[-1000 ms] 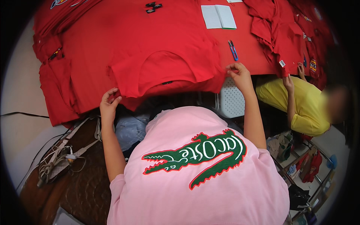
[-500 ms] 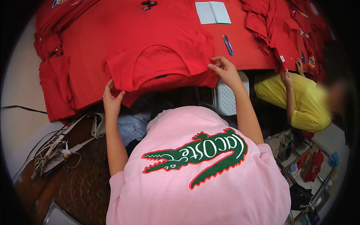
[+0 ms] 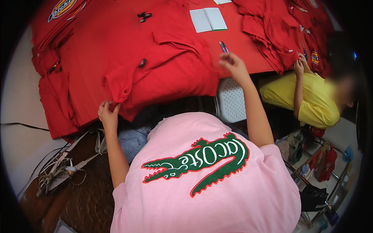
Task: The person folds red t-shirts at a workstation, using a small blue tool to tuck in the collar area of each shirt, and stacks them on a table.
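Observation:
My left hand [image 3: 109, 112] pinches the edge of a red T-shirt [image 3: 175, 73] at the table's near edge. The shirt lies bunched and partly turned over, and a small black tag [image 3: 142, 63] shows on it. My right hand [image 3: 235, 66] hovers to the right of the shirt with its fingers loosely bent and apart, slightly blurred. Beneath its fingertips, blue thread snips [image 3: 223, 47] lie on the red tabletop [image 3: 248, 58]; the hand covers their lower end, and I see no grip on them.
An open spiral notebook [image 3: 208, 20] lies farther back, with small black objects [image 3: 144, 17] to its left. On the right, a person in a yellow shirt [image 3: 314, 103] handles another red garment [image 3: 272, 42]. A white perforated stool [image 3: 232, 100] stands under the table edge; cables [image 3: 58, 171] lie at left.
My right hand has let go of the shirt's right side and moved up over the snips. The neckline, spread between both hands before, is now bunched toward the left. My view has shifted slightly.

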`<move>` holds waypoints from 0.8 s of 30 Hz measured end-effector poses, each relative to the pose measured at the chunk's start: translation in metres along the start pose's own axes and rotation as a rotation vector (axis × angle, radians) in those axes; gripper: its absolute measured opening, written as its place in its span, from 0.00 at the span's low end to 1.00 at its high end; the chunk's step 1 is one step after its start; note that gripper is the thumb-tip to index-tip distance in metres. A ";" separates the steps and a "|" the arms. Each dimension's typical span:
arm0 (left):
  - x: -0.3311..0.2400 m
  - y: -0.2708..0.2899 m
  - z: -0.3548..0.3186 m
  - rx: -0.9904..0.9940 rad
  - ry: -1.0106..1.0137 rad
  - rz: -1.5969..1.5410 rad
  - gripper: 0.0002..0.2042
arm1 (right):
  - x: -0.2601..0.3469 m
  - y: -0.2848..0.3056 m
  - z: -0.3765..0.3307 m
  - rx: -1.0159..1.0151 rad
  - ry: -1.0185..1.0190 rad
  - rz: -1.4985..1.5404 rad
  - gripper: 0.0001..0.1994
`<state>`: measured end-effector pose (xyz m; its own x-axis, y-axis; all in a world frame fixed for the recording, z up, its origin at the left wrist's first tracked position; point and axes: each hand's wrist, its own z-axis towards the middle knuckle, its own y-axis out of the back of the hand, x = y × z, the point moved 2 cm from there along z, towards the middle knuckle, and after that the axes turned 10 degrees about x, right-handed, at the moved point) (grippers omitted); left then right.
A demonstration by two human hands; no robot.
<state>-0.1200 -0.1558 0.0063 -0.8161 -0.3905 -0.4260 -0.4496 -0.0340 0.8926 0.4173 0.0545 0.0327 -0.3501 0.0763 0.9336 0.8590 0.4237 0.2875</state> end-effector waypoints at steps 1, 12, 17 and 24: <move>0.011 0.000 -0.002 0.010 0.002 -0.004 0.19 | 0.006 -0.012 -0.008 0.031 -0.071 -0.099 0.13; 0.020 0.130 0.007 0.393 -0.057 -1.576 0.16 | 0.105 0.025 -0.043 0.252 -0.083 0.320 0.06; -0.020 0.216 0.094 0.273 -0.360 -1.653 0.24 | 0.192 0.057 0.032 0.055 0.288 0.206 0.07; -0.075 0.220 0.314 -0.029 -0.276 -1.330 0.24 | 0.218 0.059 0.225 -0.223 0.406 0.206 0.19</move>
<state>-0.2716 0.1544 0.1880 0.1787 0.1480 -0.9727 -0.9425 -0.2580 -0.2125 0.3076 0.2997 0.2050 -0.0295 -0.2378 0.9709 0.9692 0.2308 0.0860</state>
